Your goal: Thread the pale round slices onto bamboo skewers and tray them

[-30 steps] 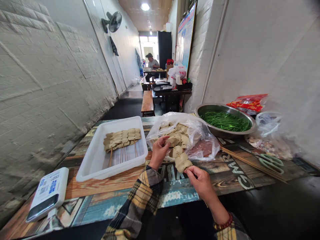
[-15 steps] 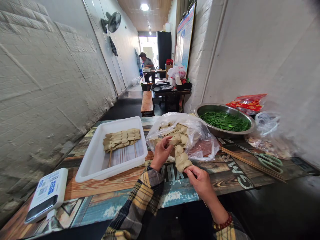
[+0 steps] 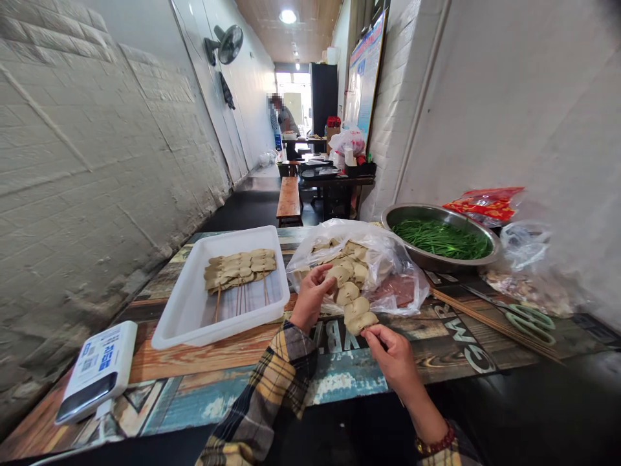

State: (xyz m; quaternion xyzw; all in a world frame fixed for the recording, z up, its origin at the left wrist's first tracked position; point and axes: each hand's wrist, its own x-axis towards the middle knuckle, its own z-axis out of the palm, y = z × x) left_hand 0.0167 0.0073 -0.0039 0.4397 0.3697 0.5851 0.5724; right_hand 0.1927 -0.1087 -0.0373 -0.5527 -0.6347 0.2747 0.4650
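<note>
Pinched in my right hand (image 3: 392, 355) is a thin wooden skewer, mostly hidden, just below a row of threaded beige slices (image 3: 358, 312). My left hand (image 3: 315, 294) is closed at the upper end of that row, thumb and fingers on a beige slice (image 3: 338, 276). Behind it lies an open clear plastic bag (image 3: 310, 243) with more such slices (image 3: 359, 252) inside. To the left, a white plastic tray (image 3: 177, 317) holds several finished skewers of the same slices (image 3: 240, 266), their sticks pointing toward me.
At the right stand a metal bowl (image 3: 451, 264) of green chives (image 3: 439, 238), loose skewers (image 3: 490, 318), green-handled scissors (image 3: 531, 320) and plastic bags (image 3: 526, 246). A white payment device (image 3: 99, 366) sits front left. Beyond are a bench (image 3: 289, 197) and a person (image 3: 290, 123).
The view has shifted slightly. Another beige slice now shows along the skewer between my hands, which have drawn a little apart. The tray's contents look the same.
</note>
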